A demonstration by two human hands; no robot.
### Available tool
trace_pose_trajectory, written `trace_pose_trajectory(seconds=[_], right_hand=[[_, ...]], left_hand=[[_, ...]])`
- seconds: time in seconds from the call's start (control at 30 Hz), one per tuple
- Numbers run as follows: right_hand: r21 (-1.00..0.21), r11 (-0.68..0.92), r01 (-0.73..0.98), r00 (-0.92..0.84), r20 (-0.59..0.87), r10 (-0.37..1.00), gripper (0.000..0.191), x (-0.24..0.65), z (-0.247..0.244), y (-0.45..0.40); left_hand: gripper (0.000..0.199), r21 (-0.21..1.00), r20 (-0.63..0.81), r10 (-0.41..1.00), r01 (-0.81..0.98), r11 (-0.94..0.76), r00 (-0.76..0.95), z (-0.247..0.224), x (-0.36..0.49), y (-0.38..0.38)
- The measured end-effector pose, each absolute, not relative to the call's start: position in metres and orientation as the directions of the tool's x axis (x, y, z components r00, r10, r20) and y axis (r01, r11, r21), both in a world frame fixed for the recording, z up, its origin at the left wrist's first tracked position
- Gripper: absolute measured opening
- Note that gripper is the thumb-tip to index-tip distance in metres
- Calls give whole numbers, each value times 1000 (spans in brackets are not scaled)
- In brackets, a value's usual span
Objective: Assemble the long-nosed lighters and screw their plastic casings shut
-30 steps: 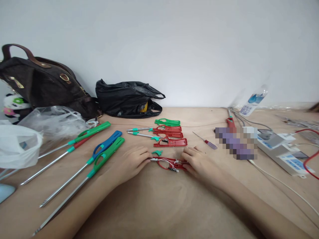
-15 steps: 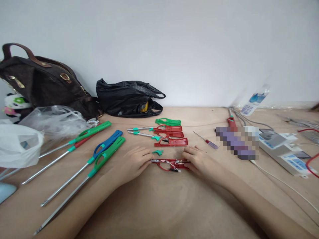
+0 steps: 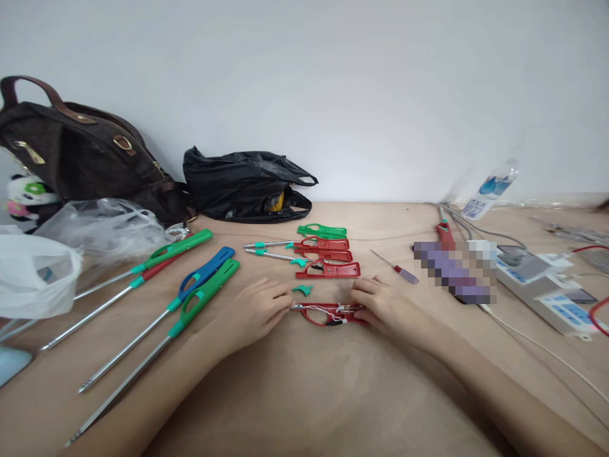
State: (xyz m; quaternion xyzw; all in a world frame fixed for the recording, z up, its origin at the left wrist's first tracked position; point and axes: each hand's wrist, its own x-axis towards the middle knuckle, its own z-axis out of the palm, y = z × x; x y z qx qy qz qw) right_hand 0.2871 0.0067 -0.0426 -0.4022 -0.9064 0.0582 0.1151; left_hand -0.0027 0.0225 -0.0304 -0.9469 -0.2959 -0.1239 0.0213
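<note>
Between my hands lies an opened red long-reach lighter (image 3: 311,317), its white wires and a small black part exposed in the handle shell. My left hand (image 3: 264,308) pinches its left end, where the metal tube begins; the fingertips partly cover it. At the right end, my right hand (image 3: 383,311) grips the handle with curled fingers, the thumb low at the edge. Just above the lighter rests a loose teal trigger piece (image 3: 302,290). Farther back are a red half shell (image 3: 340,270), other opened red lighters (image 3: 328,244) with metal tubes, and a green half shell (image 3: 328,231).
A screwdriver (image 3: 402,273) lies beyond my right hand. Several whole lighters (image 3: 209,289) lie at left near plastic bags (image 3: 38,273). A black bag (image 3: 242,184) and backpack (image 3: 85,152) stand behind. At right are a power strip (image 3: 537,295), cables and a bottle (image 3: 490,193).
The view has shifted very slightly. Both hands keep their hold on the red lighter, and nothing else has visibly moved.
</note>
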Motion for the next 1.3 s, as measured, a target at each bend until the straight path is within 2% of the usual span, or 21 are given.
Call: trace_pose_trajectory(seconds=[0.2,0.43,0.57,0.7,0.83,0.93,1.1,1.3], right_hand=[[-218,656,723,-639,149,754,11,289,-36,8],[-307,692,653,-672,186,717,10,279,-31,-2],[-293,691,661,-671,183,719,7,272,-36,-6],[-296,696,655,-663,216,716,9,271,-40,-5],[-324,687,650,-655,218,723,9,273,-41,-3],[-360,676,643,-653,202,730,10,274,-41,-2],[-392,664,637,-651,190,735,14,275,-39,-1],[-456,625,633,-605,212,767,12,273,-36,-1]], left_hand=[[24,18,248,551,565,-825,797,-30,0,22],[21,18,229,569,581,-814,790,-29,1,19],[19,84,224,597,595,-800,771,-29,-1,18],[13,221,208,626,588,-778,751,-29,-4,22],[23,328,286,702,622,-711,652,-36,1,30],[27,326,303,741,665,-672,599,-44,9,40],[22,302,257,688,620,-724,679,-48,21,54],[23,296,256,681,615,-731,686,-33,27,46]])
